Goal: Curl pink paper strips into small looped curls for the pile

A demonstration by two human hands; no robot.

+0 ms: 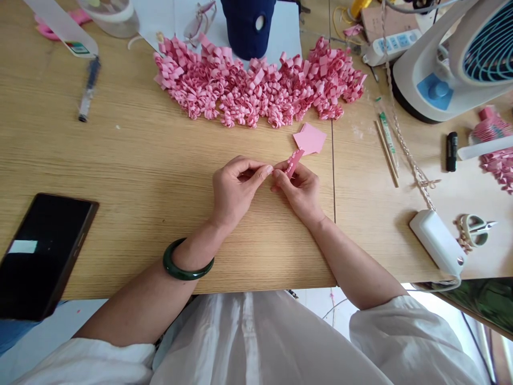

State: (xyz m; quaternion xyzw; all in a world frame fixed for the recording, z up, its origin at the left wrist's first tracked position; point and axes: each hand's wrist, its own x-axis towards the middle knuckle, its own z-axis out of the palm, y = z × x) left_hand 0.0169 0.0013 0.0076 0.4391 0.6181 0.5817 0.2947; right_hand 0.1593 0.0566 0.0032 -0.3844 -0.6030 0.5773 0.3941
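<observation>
My right hand (301,193) is closed around a pink paper strip (294,163) with small curled bits along one edge; the strip's top end sticks up past the fingers. My left hand (236,184), thumb and forefinger pinched, meets the right fingertips at the strip's lower end. The bit between the left fingertips is mostly hidden. Just beyond the right hand lies a small stack of flat pink paper pieces (310,139). Farther back, a long heap of curled pink paper flowers (256,88) spreads across the wooden table (132,176).
A dark blue pot (249,27) stands behind the heap. At left are a phone (44,251) and a pen (88,88). To the right sit a fan (436,69), thin sticks (387,152), a black marker (451,151), a white power bank (437,240) and small scissors (476,230).
</observation>
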